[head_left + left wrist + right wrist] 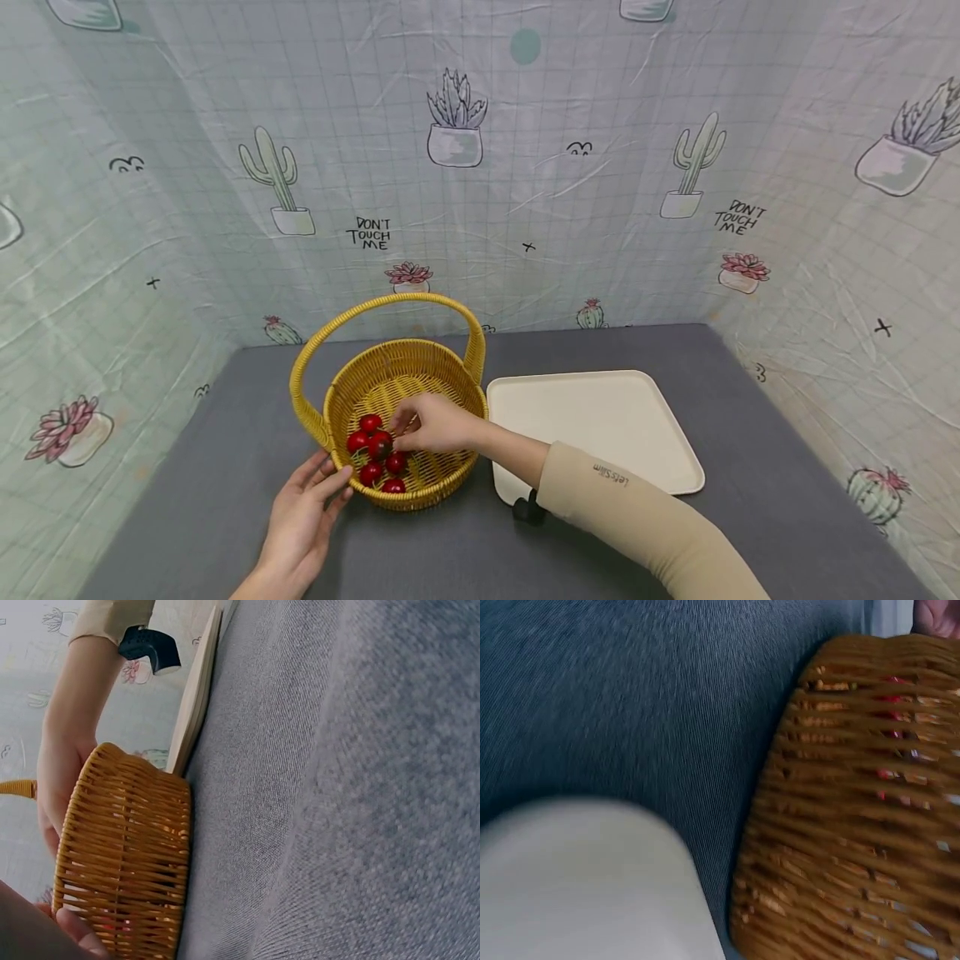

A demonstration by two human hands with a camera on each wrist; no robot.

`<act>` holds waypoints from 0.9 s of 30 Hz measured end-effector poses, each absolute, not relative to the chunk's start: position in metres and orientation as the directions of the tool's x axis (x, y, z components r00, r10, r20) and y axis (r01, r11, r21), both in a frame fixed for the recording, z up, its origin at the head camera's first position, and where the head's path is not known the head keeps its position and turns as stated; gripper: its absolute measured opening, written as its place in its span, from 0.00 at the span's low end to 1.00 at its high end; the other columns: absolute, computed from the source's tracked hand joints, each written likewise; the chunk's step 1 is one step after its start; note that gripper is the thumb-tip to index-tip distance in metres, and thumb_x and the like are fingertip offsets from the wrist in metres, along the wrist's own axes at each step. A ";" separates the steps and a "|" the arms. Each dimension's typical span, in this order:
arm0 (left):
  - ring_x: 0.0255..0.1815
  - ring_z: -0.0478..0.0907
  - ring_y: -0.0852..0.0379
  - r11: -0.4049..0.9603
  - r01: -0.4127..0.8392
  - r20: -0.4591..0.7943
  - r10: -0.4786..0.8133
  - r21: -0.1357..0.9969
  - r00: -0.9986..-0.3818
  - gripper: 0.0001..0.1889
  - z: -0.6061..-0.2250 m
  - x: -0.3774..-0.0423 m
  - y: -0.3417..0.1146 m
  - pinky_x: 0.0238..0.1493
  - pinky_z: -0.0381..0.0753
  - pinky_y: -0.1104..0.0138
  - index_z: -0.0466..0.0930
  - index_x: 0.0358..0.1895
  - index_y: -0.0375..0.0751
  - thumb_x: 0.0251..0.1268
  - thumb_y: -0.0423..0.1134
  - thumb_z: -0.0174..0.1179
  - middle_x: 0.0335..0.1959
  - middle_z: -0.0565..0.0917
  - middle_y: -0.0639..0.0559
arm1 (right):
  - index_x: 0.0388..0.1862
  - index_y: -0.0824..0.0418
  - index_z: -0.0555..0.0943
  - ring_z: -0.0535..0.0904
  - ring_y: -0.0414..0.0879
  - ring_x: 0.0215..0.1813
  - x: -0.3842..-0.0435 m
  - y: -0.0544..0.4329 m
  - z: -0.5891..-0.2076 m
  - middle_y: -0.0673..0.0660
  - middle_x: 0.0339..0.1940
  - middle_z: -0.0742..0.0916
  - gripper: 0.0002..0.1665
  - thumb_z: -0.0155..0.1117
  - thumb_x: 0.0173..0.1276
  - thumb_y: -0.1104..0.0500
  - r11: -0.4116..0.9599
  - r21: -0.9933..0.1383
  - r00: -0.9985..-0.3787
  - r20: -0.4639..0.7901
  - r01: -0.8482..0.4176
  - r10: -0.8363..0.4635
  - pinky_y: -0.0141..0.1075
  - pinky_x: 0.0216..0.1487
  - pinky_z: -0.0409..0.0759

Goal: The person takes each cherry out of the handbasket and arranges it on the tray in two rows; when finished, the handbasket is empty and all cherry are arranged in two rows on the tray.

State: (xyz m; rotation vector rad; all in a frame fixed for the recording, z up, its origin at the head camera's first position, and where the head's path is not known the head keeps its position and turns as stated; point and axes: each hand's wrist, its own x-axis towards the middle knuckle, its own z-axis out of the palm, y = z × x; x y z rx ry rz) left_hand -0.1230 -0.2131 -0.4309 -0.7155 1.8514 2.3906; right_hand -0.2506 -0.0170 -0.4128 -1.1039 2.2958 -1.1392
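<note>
A yellow wicker basket [457,479] with a tall arched handle holds several small red tomatoes [371,473] with green stems, gathered at its left side. My left hand [296,517] grips the basket's left front rim. In the left wrist view its thumb [79,930] lies against the woven outer wall. My right hand [435,423] reaches over the right rim into the basket, fingers bent and fingertips right at a dark red tomato [380,445]. I cannot tell whether they pinch it. The basket wall hides those fingertips in both wrist views.
To the right of the basket lies a cream rectangular tray [600,408], partly under the right forearm. A black wrist device [529,508] shows below the sleeve. The grey cloth-covered table [420,554] ends at a patterned curtain [525,183] behind and on both sides.
</note>
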 end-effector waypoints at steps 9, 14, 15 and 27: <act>0.49 0.72 0.64 -0.299 -0.286 -0.366 -0.262 0.910 -0.893 0.41 -0.433 -0.123 -0.211 0.49 0.81 0.72 0.41 0.82 0.37 0.78 0.33 0.59 0.57 0.62 0.53 | 0.51 0.62 0.85 0.80 0.35 0.41 -0.248 -0.038 -0.427 0.50 0.42 0.87 0.16 0.75 0.68 0.57 0.444 -0.750 -0.693 0.027 -0.491 -0.720 0.25 0.42 0.80; 0.50 0.72 0.64 -0.309 -0.286 -0.371 -0.264 0.907 -0.890 0.41 -0.432 -0.124 -0.212 0.51 0.81 0.72 0.41 0.82 0.36 0.78 0.33 0.59 0.59 0.62 0.52 | 0.52 0.59 0.85 0.81 0.35 0.41 -0.245 -0.045 -0.426 0.48 0.41 0.87 0.19 0.77 0.66 0.53 0.462 -0.680 -0.673 0.063 -0.570 -0.737 0.24 0.40 0.79; 0.50 0.72 0.64 -0.311 -0.287 -0.372 -0.263 0.906 -0.890 0.41 -0.432 -0.124 -0.212 0.51 0.81 0.72 0.41 0.82 0.36 0.78 0.33 0.59 0.60 0.62 0.52 | 0.52 0.59 0.86 0.80 0.34 0.40 -0.244 -0.046 -0.426 0.47 0.41 0.87 0.19 0.77 0.66 0.54 0.463 -0.658 -0.662 0.072 -0.594 -0.746 0.24 0.39 0.79; 0.45 0.73 0.63 -0.353 -0.288 -0.390 -0.266 0.890 -0.882 0.38 -0.432 -0.122 -0.212 0.48 0.82 0.69 0.46 0.79 0.41 0.77 0.34 0.61 0.54 0.64 0.54 | 0.52 0.60 0.86 0.76 0.32 0.33 -0.240 -0.051 -0.429 0.46 0.36 0.86 0.16 0.76 0.67 0.58 0.464 -0.551 -0.618 0.125 -0.694 -0.776 0.22 0.34 0.75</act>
